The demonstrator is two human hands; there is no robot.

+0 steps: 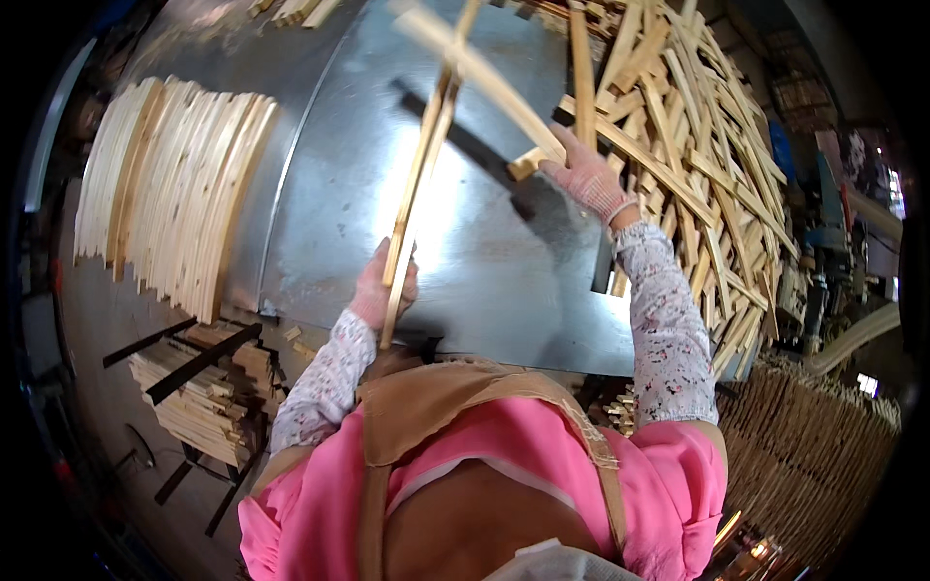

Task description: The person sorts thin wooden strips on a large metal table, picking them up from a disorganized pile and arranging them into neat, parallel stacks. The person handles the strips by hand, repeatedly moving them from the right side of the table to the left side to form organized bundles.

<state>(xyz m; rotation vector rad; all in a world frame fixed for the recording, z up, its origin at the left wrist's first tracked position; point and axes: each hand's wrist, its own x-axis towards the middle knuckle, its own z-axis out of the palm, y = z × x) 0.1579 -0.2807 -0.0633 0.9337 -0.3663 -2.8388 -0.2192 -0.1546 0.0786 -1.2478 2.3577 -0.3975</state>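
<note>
Gripping long pale wooden slats (415,184) in gloved left hand (383,290), another slat (484,77) in right hand (584,174), above grey metal table (504,261); neat sorted row (174,184) left, big jumbled heap (697,165) remaining.

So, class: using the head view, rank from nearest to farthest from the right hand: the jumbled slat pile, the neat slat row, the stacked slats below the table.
From the right hand:
1. Jumbled slat pile, right beside it.
2. Neat slat row, far left on the table.
3. Stacked slats, lower left, below the table.
</note>
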